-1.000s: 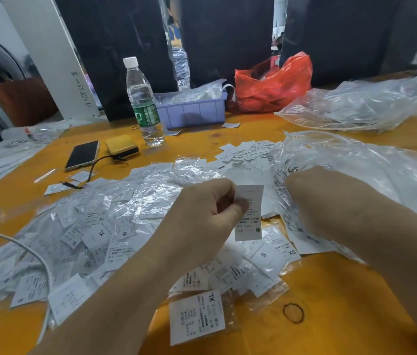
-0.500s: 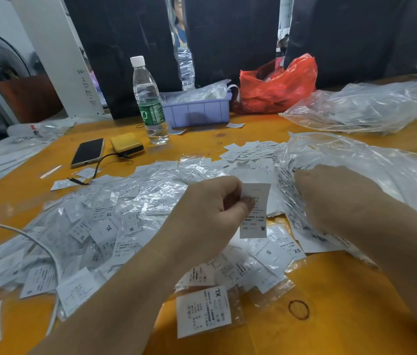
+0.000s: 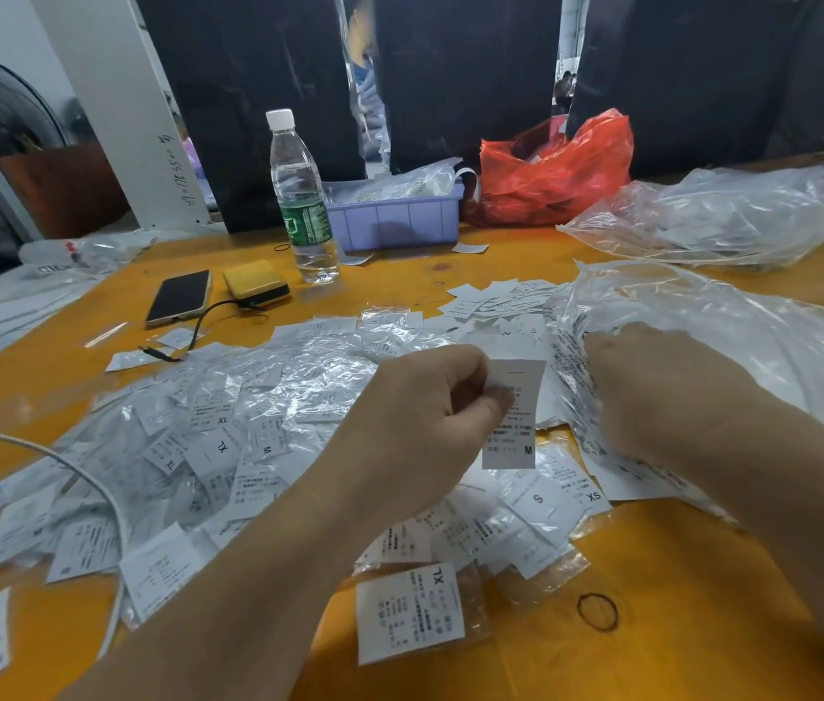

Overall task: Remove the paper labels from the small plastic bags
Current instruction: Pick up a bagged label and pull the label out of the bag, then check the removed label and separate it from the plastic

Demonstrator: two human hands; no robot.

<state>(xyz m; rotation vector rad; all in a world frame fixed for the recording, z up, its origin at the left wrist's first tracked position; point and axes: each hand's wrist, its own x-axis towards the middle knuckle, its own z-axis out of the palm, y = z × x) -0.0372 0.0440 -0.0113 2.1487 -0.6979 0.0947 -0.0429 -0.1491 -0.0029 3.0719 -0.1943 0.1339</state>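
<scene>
2 hands (image 3: 420, 422), 1 water bottle (image 3: 301, 199), 1 phone (image 3: 178, 298), 1 red bag (image 3: 556, 174), 1 purple tray (image 3: 395, 222), uncountably many labels (image 3: 511, 414).

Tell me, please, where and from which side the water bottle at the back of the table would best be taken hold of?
Grip the water bottle around its body at the green label, coming from the near side or its left. It stands upright and the label band looks straight-walled. The purple bin stands close on its right, so that side is tight; the white cap looks too small for a steady hold.
</scene>
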